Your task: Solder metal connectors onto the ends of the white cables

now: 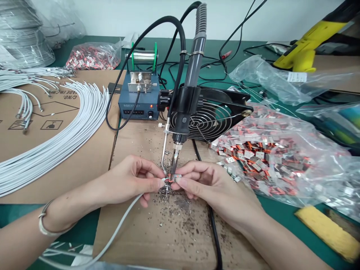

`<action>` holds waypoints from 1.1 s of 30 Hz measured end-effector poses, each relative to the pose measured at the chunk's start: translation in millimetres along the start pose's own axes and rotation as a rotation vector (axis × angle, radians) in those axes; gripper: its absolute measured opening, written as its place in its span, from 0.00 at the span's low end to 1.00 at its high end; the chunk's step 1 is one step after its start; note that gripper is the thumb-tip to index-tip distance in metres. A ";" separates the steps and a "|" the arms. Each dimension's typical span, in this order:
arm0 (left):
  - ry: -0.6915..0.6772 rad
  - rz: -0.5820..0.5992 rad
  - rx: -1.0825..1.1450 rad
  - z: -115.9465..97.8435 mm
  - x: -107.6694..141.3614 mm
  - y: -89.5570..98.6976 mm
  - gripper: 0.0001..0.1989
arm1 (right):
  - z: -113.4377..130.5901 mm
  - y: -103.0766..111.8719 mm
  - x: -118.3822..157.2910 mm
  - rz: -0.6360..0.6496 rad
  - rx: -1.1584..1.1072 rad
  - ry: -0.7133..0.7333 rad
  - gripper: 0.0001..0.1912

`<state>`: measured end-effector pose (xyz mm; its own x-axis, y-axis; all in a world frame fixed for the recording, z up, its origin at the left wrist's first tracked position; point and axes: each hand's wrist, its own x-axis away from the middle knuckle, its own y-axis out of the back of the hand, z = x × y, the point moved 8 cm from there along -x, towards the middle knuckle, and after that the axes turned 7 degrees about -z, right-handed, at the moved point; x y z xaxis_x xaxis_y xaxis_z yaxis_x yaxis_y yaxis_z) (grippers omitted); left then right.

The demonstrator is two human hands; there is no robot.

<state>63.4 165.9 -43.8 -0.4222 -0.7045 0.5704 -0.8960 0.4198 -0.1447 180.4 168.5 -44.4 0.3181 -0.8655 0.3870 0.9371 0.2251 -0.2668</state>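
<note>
Head view: soldering iron [194,65] above the connector [177,176] partly hides the fan [209,119].

At ten o'clock I can read "C/NO" and "MADE IN" printed on the cardboard [28,138], with boxed handling signs [51,125] below. At eleven, the blue unit's [138,100] lettering blurs for me.

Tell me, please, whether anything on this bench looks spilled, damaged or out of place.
Loose dark and silvery debris litters the flat brown cardboard sheet beneath the black-and-grey soldering iron; it looks spilled because specks lie strewn unevenly.
</note>
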 end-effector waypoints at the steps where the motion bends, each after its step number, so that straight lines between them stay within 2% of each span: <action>1: -0.001 0.000 0.000 0.1 0.1 0.2 0.09 | -0.6 0.8 0.0 -0.003 0.008 0.000 0.08; 11: -0.013 0.028 -0.009 -0.3 -1.1 -1.6 0.07 | 0.7 2.6 0.3 -0.022 0.065 0.020 0.10; 21: -0.031 0.001 -0.098 0.9 -2.9 1.5 0.08 | -1.3 5.2 -0.7 -0.081 0.082 -0.001 0.12; 33: -0.072 0.001 -0.194 1.0 -1.9 4.3 0.10 | 1.9 4.7 -0.7 -0.120 0.132 -0.018 0.10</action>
<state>60.2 168.5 -46.3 -0.4384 -0.7401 0.5100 -0.8550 0.5184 0.0174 184.9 171.0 -44.2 0.2039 -0.8817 0.4254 0.9789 0.1781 -0.1002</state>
